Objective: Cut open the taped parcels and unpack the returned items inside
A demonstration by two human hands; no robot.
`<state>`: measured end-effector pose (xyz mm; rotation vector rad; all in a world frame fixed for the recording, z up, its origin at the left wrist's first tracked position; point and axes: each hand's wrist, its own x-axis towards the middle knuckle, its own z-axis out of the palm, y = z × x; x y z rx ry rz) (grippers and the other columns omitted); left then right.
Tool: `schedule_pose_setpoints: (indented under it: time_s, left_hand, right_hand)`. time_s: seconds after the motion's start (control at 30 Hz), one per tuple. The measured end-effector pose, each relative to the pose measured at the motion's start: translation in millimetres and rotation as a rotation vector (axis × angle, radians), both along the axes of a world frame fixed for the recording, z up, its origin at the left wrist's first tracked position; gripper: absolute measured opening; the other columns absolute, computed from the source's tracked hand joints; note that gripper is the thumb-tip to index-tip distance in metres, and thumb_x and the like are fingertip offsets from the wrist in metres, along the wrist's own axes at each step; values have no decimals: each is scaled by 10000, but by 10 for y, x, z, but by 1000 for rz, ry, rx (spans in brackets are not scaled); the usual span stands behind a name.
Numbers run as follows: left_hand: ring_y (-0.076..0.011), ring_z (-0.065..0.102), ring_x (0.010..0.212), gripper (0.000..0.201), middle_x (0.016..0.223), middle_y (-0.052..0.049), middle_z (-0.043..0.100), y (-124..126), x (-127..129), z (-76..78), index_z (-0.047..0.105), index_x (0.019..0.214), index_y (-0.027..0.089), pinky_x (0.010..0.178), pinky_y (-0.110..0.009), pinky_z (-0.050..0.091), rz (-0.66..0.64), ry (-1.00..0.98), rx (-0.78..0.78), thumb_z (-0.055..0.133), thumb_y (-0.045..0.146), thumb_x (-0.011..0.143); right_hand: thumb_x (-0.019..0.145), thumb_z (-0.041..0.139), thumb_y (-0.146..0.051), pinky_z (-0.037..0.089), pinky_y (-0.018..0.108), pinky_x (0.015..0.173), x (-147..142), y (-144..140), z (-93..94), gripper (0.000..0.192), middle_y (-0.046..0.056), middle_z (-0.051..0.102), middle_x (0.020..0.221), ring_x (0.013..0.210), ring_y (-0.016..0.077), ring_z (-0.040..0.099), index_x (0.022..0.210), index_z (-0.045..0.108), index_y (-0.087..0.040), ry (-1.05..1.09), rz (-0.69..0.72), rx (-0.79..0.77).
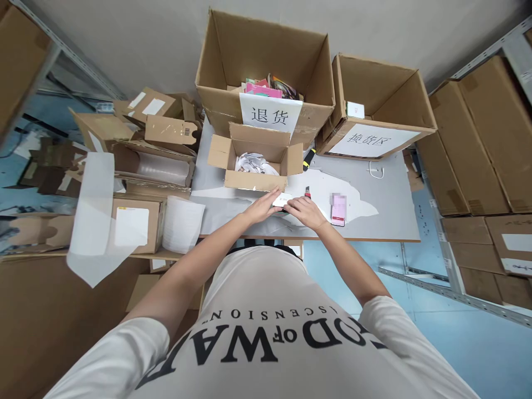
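Note:
My left hand [262, 206] and my right hand [305, 212] lie close together on the grey table [386, 205], both touching a small white packet [282, 199] between them. Whether either hand grips it I cannot tell. Something dark shows under the packet. A small open cardboard box [255, 158] with crumpled white paper inside stands just beyond my hands. A knife with a red and black handle [308, 192] lies by my right hand. A pink phone-like item [338, 209] lies further right on a white sheet.
Two large open cartons stand at the back: one [266, 72] with a paper sign and coloured items, one [378, 111] with a sign and a small white box. Flattened boxes, foam rolls [182, 223] and plastic sheets crowd the left. Stacked cartons fill the right shelves [477, 144].

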<state>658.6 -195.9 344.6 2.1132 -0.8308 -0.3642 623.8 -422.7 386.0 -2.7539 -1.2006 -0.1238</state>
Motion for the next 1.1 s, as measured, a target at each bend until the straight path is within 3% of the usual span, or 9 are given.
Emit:
schedule_pose_setpoints:
  time_s: [0.17, 0.33, 0.67, 0.9, 1.0, 1.1]
  left_hand:
    - [-272, 167, 1442, 923, 1568, -177, 132, 36, 13, -48, 162, 1495, 147, 1151, -415, 245, -71, 1, -12, 594, 571, 798]
    - [-253, 164, 1444, 813, 1570, -175, 128, 24, 17, -100, 173, 1492, 161, 1152, -412, 239, -53, 1, -28, 565, 475, 852]
    - [-258, 180, 1439, 818, 1573, -160, 130, 2, 15, -97, 169, 1495, 183, 1142, -406, 263, -38, 19, -15, 568, 487, 848]
    - [-252, 209, 1434, 805, 1577, -163, 95, 10, -8, -107, 131, 1505, 176, 1109, -381, 317, -49, -19, 47, 537, 465, 873]
    - [-269, 257, 1418, 793, 1576, -162, 101, 6, -25, -89, 132, 1506, 183, 1077, -394, 360, -39, -41, 130, 527, 463, 878]
    - [-273, 265, 1415, 796, 1578, -149, 103, 7, -33, -62, 126, 1508, 188, 1081, -390, 354, -41, -65, 164, 524, 467, 878]
  right_hand:
    - [969, 364, -149, 397, 360, 871, 10, -80, -30, 319, 93, 648, 1158, 1051, 203, 554, 1198, 576, -215, -38, 21, 13]
    - [957, 384, -123, 407, 358, 869, -29, -105, -82, 332, 96, 632, 1232, 1111, 203, 554, 1214, 575, -213, -24, 14, -14]
    - [942, 406, -117, 442, 365, 849, -78, -113, -148, 348, 118, 613, 1269, 1148, 224, 556, 1244, 563, -190, 12, -19, -34]
    - [906, 406, -99, 432, 422, 955, -164, -37, -179, 404, 155, 547, 1336, 1251, 253, 476, 1289, 523, -148, 101, 0, 20]
    - [916, 444, -198, 410, 457, 993, -152, -4, -155, 368, 166, 508, 1367, 1296, 278, 429, 1269, 537, -155, 144, -33, 76]
    - [881, 541, -417, 373, 520, 1017, -49, 5, -127, 422, 183, 406, 1441, 1357, 330, 337, 1232, 548, -182, 158, -153, 145]
